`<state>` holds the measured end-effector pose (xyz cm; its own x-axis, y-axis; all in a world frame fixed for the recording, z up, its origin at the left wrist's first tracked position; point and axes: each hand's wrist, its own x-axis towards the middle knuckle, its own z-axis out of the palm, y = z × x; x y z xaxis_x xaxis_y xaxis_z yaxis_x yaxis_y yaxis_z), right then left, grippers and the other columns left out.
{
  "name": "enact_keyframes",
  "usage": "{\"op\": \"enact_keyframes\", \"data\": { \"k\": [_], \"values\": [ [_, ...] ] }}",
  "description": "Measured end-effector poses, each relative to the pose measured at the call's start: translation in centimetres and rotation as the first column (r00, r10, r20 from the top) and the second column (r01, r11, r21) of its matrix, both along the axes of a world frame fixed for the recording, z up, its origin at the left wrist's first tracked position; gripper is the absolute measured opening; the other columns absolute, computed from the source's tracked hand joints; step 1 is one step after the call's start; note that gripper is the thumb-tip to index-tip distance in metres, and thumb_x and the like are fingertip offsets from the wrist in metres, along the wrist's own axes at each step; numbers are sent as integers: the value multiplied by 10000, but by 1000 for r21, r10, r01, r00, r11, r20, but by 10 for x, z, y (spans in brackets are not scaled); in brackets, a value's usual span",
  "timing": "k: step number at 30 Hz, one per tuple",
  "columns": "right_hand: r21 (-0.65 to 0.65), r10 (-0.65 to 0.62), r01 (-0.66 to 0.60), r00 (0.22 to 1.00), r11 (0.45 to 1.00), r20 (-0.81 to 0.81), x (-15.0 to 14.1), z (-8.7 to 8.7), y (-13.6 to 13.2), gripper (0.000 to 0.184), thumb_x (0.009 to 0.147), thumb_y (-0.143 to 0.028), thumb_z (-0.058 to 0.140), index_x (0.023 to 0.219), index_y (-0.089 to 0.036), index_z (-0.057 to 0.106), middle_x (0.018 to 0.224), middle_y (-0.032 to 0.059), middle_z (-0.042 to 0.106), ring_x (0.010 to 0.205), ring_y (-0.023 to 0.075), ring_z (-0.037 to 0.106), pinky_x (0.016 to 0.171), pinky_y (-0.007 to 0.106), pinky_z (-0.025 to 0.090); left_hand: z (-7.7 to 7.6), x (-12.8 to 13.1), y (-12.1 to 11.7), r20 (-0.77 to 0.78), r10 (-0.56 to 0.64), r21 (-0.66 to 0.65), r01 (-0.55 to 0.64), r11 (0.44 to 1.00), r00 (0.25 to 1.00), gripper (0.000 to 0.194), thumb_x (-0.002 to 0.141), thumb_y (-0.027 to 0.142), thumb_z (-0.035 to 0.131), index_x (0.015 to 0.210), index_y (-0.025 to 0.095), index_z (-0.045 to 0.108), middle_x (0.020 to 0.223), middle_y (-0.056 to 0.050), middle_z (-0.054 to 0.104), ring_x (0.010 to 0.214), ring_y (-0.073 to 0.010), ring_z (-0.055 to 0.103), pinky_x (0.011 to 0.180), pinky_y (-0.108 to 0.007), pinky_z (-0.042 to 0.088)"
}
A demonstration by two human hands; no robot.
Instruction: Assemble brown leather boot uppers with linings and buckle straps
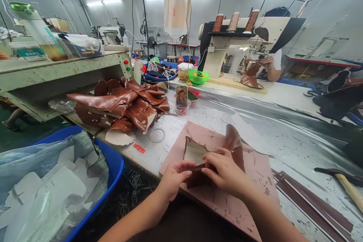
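Left hand (172, 179), thumb and forefinger pinching the near edge (197, 167) at eight o'clock of a pale-lined brown leather piece (197, 178), likely light, supple, best gripped there; right hand (225, 170) pinching at five; rectangular pink mat (256, 176) beneath.

Single head-worn view, facing forward and down, table (217, 115) close below, sewing machine (216, 60) farther ahead.
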<state>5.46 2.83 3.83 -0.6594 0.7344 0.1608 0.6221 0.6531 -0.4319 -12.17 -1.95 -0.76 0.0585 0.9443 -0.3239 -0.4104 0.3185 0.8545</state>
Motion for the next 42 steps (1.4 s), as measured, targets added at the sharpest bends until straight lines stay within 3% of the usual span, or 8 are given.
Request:
{"op": "enact_keyframes", "data": {
  "k": [4,9,14,19,25,33,38,42],
  "values": [
    [-28,6,-6,1000,1000,4,1,5,-1,169,790,-185,515,659,-205,410,627,-37,547,638,142,527,910,478,275,3,-11,11,-58,-219,5,220,976,974,382,510,279,769,861,151,692,865,-59,682,813,-186,586,755,-280,419],
    [-19,0,0,1000,1000,-15,1,8,-3,161,756,-194,538,647,-205,421,621,-33,547,648,150,542,929,491,262,8,-19,25,-392,-482,-68,497,865,784,221,557,311,727,682,134,685,587,13,595,580,-123,521,573,-223,405],
    [-57,-25,25,1000,998,15,14,9,3,154,766,-170,486,642,-209,404,614,-45,519,646,144,542,977,510,211,6,-22,27,-292,-568,-71,575,815,770,338,571,414,713,758,133,692,601,6,572,566,-113,498,555,-208,393],
    [-28,-15,16,999,999,33,14,7,2,180,767,-155,455,612,-205,379,601,-40,500,623,139,523,964,510,238,14,-15,37,-252,-726,-19,746,665,640,404,607,403,688,940,177,654,768,-1,580,686,-139,500,596,-208,379],
    [73,-31,28,999,997,34,19,12,-2,138,712,-134,465,601,-205,422,597,-33,522,600,141,534,992,539,184,14,9,47,-601,-564,-20,695,718,566,190,639,314,643,612,133,594,535,47,453,532,-93,395,486,-188,283],
    [94,-20,16,999,995,39,34,12,3,165,738,-84,409,638,-209,449,674,-14,565,642,151,564,1022,558,160,15,11,53,-352,-731,25,787,617,584,296,647,271,656,929,181,661,777,13,617,730,-147,523,670,-215,386],
    [112,-5,12,998,994,-67,33,5,-6,183,739,-68,409,639,-206,477,747,12,572,717,166,574,1019,533,217,14,33,63,-305,-688,-5,721,693,659,263,517,324,748,633,135,606,577,47,504,584,-100,434,572,-208,328],
    [138,-341,454,808,880,-481,51,-12,-10,151,755,-226,524,905,-215,530,1069,113,513,1048,281,484,923,521,358,6,47,65,-319,-622,-14,653,757,715,363,499,397,744,564,145,492,537,56,468,543,-85,404,534,-206,299]
  ]
}}
